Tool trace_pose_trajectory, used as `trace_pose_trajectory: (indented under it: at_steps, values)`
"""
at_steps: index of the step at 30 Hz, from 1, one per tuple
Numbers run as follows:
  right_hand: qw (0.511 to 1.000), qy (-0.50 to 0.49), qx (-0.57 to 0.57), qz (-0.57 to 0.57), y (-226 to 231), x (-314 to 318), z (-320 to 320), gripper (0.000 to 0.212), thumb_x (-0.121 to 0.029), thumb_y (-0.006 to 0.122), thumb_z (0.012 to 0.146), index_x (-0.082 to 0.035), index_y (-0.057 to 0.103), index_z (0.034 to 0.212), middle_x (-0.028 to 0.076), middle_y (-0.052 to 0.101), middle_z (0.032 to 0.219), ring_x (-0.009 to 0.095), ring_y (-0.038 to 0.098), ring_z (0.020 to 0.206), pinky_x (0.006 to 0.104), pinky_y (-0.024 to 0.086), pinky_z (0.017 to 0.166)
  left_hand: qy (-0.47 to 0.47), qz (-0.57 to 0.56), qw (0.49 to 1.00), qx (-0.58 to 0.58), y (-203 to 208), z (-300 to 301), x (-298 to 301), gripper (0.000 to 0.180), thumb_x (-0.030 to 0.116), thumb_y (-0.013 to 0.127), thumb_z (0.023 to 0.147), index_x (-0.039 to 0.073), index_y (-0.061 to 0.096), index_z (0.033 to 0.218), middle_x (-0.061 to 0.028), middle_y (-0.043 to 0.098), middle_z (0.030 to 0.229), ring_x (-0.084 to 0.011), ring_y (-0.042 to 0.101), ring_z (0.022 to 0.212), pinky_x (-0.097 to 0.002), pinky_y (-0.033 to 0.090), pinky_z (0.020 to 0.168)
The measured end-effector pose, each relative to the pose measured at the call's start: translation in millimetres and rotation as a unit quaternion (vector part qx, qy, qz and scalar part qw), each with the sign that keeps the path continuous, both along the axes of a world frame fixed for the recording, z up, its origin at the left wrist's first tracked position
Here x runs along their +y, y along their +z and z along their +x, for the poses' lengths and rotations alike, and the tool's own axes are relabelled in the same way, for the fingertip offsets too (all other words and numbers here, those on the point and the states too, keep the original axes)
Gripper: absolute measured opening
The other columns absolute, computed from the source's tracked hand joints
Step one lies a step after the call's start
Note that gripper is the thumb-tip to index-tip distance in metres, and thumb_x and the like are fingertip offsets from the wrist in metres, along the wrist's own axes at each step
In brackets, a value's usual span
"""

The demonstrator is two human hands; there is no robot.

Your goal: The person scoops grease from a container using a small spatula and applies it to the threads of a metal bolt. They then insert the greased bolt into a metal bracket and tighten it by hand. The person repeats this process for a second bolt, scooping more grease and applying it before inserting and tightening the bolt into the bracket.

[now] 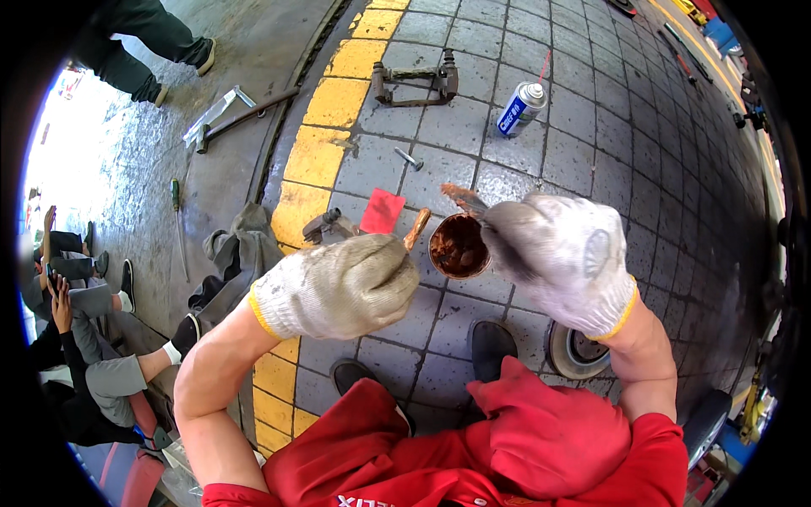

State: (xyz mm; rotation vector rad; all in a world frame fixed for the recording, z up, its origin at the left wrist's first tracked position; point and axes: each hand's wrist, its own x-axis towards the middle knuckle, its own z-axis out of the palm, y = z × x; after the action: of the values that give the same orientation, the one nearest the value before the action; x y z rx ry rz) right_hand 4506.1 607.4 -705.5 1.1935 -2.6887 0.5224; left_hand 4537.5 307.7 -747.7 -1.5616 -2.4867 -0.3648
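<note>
Tin [463, 276] of paste [459, 245] at nine o'clock from the nearer right hand [566, 253], closed round a brush [464, 199], with a coppery pin [417, 228], long axis toward one o'clock, pinched in the left hand [342, 286].

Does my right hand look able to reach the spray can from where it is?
Probably yes: just floor tiles lie between your right hand and the spray can, though the hand seems to hold a copper-coloured piece.
</note>
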Motion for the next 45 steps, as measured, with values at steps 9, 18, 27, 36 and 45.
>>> trace_pose_trajectory:
  at_steps: [9,18,27,36,45]
  values:
    - [0.769,-0.302,-0.428,-0.367,-12,20,-9,0.023,-0.021,0.070,0.105,-0.001,0.074,0.115,0.005,0.069,0.084,0.012,0.064,0.065,0.0306,0.053,0.055,0.216,0.342,0.898,-0.175,-1,12,-22,0.031,-0.012,0.079,0.083,0.001,0.076,0.110,-0.0132,0.069,0.116,-0.0259,0.072,0.106,-0.0392,0.061,0.088]
    - [0.587,-0.247,-0.593,-0.493,-43,23,-9,0.025,-0.023,0.071,0.109,-0.001,0.065,0.118,0.001,0.065,0.083,0.008,0.059,0.059,0.0267,0.051,0.048,0.300,0.550,0.678,-0.384,-20,9,-17,0.046,-0.016,0.075,0.089,0.003,0.062,0.129,-0.0082,0.063,0.126,-0.0153,0.063,0.108,-0.0345,0.058,0.097]
    - [0.478,-0.250,-0.656,-0.528,-50,20,-8,0.022,-0.024,0.069,0.110,-0.006,0.066,0.123,-0.002,0.061,0.081,0.006,0.053,0.059,0.0226,0.045,0.049,0.244,0.500,0.781,-0.284,-35,2,-18,0.043,-0.020,0.078,0.084,0.000,0.064,0.120,-0.0129,0.066,0.122,-0.0193,0.069,0.108,-0.0346,0.062,0.093]
    - [0.441,-0.257,-0.668,-0.542,-65,32,-9,0.027,-0.026,0.068,0.111,-0.010,0.068,0.132,-0.006,0.058,0.080,0.004,0.048,0.061,0.0235,0.043,0.052,0.268,0.461,0.820,-0.206,-25,2,-13,0.036,-0.017,0.079,0.083,0.002,0.069,0.112,-0.0134,0.068,0.116,-0.0242,0.072,0.105,-0.0382,0.061,0.089]
    - [0.416,-0.259,-0.666,-0.562,-69,39,-13,0.020,-0.024,0.066,0.112,-0.008,0.069,0.124,-0.006,0.058,0.080,0.002,0.047,0.060,0.0192,0.038,0.049,0.215,0.274,0.936,-0.051,-13,2,-31,0.035,-0.011,0.082,0.082,0.006,0.074,0.111,-0.0151,0.072,0.117,-0.0348,0.073,0.109,-0.0463,0.059,0.093]
